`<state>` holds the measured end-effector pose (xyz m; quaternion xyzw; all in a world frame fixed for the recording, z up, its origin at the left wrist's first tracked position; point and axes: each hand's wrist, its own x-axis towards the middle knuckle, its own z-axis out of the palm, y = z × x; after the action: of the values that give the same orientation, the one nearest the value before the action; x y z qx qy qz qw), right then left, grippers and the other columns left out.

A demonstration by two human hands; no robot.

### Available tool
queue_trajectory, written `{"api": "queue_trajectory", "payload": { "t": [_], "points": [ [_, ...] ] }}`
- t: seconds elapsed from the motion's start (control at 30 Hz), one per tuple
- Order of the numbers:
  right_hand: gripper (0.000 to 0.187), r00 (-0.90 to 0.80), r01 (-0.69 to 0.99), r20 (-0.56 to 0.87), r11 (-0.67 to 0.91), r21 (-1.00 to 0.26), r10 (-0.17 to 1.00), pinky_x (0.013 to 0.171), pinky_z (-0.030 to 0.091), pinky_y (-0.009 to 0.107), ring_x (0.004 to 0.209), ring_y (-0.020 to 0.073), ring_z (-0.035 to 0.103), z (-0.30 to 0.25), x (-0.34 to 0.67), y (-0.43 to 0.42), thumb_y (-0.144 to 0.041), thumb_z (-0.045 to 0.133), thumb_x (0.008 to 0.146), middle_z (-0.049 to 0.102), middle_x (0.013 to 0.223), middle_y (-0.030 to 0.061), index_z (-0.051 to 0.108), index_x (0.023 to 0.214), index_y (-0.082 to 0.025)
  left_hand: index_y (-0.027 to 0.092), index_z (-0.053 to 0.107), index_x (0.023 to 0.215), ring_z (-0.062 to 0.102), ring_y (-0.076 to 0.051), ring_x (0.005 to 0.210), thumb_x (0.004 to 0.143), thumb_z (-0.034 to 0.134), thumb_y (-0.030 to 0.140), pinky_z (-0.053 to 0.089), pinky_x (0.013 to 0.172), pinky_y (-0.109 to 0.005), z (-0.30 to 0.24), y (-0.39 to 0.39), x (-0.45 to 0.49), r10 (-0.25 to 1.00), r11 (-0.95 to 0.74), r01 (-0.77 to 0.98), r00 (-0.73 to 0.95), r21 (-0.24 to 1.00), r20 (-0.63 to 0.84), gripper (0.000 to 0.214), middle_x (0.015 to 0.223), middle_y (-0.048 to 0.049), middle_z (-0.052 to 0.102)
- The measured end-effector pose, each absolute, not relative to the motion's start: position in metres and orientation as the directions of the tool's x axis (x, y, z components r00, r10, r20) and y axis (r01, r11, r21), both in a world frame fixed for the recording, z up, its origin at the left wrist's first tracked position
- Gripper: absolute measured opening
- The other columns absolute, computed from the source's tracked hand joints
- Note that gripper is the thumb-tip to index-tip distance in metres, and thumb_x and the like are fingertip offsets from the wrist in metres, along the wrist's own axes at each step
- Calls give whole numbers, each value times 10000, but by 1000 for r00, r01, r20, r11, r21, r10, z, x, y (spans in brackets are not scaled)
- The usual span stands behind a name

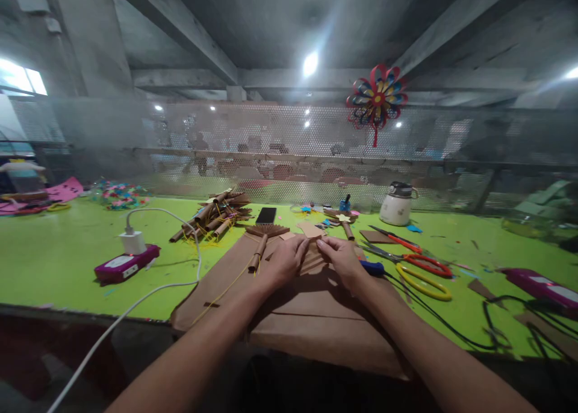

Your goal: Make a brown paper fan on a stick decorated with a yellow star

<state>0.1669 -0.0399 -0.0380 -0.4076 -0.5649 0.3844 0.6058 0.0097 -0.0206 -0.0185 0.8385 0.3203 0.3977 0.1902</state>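
My left hand (289, 257) and my right hand (342, 259) meet over a large brown paper sheet (289, 326). Between them they pinch a pleated piece of brown paper (315, 261), its folds running crosswise. Just beyond the fingertips lies a lighter tan paper piece (309, 229), partly covered by the fingers. To the left of my left hand rests a paper fan (267, 230) with a rolled brown paper handle (258, 253) and yellow string. A blue-handled tool (372, 268) with a black cord sits close to my right wrist.
Orange scissors (427, 265) and yellow scissors (424, 283) lie at right, near a white flask (396, 205). A pile of rolled paper tubes (217, 217) and a phone (266, 215) are at the back. A purple power strip (127, 265) with a white cable stands left.
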Motion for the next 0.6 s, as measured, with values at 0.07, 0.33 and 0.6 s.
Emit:
{"api": "queue_trajectory", "payload": {
  "t": [0.07, 0.33, 0.6],
  "points": [
    [375, 69, 10, 377, 377, -926, 924, 468, 258, 242, 480, 95, 332, -39, 167, -39, -523, 659, 666, 416, 500, -52, 526, 574, -186, 175, 640, 873, 538, -199, 793, 901, 369, 411, 384, 762, -283, -20, -17, 10, 712, -696, 356, 457, 624, 533, 360, 841, -75, 630],
    [298, -100, -102, 251, 241, -965, 963, 490, 313, 233, 492, 85, 421, -42, 169, -41, -407, 744, 626, 525, 557, -35, 594, 668, -153, 165, 586, 720, 493, -177, 697, 855, 413, 474, 374, 659, -275, -24, -6, 11, 797, -600, 363, 351, 713, 492, 379, 699, -40, 570],
    [234, -152, -138, 213, 193, -972, 965, 536, 372, 246, 529, 96, 483, -44, 170, -42, -275, 775, 581, 602, 619, -7, 655, 741, -154, 174, 519, 651, 450, -147, 631, 831, 444, 449, 332, 599, -271, -23, -2, 9, 879, -471, 321, 250, 822, 406, 337, 635, -7, 509]
  ]
}}
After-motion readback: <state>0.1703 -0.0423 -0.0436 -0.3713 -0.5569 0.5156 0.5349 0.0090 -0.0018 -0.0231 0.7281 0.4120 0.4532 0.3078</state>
